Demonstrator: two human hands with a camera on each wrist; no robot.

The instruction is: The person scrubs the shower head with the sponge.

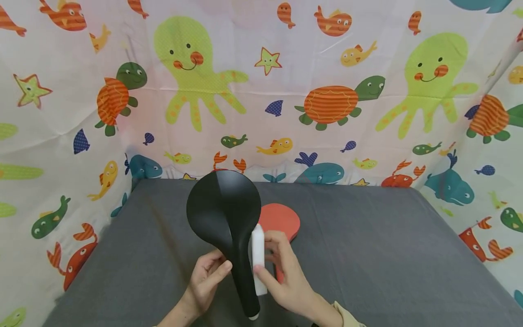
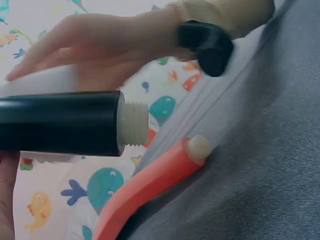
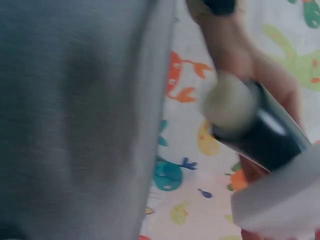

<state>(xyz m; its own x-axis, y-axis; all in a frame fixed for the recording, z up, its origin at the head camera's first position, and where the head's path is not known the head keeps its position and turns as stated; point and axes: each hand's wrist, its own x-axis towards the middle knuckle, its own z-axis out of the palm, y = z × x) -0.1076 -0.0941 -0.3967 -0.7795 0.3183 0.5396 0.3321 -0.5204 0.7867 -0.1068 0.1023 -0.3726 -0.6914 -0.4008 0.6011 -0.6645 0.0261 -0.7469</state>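
A black hand-held shower head [image 1: 224, 204] stands upright, its round head at the top. My left hand [image 1: 207, 278] grips it by the neck, with the thumb in front. In the left wrist view the handle ends in a pale threaded end [image 2: 136, 124]. My right hand [image 1: 288, 277] pinches a slim white tube-like piece [image 1: 259, 261] between thumb and fingers, right beside the black handle. Whether the two touch I cannot tell. The white piece [image 3: 280, 200] is blurred in the right wrist view. Behind my right hand lies a red shower head [image 1: 281, 219], partly hidden.
The red handle [image 2: 145, 187] rests on the grey cloth-covered table [image 1: 367, 245], its pale end towards me. A white curtain [image 1: 253, 95] printed with sea animals surrounds the table at the back and sides.
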